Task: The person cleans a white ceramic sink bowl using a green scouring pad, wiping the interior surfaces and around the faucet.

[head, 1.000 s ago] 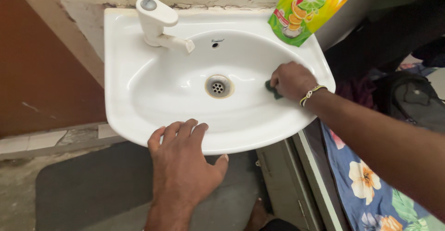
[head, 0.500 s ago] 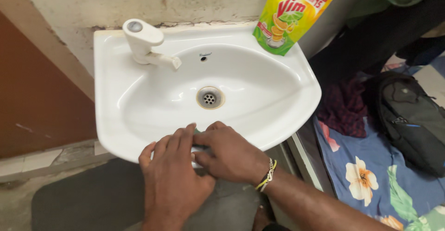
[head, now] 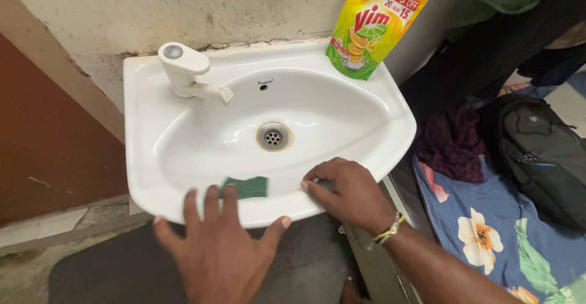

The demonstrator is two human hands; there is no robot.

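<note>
No sleeves are worn on either forearm; a braided thread wristband [head: 388,231] (yellow, white and dark strands) is seen just behind the right hand [head: 348,194].

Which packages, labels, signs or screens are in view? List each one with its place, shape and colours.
Pouch: one soft refill-style packet, standing on the back right rim of the white sink and leaning against the wall; tapered toward the top, yellow above and green below, with a red patch at its top corner and a picture of citrus slices.
No signs or screens are in view.
</note>
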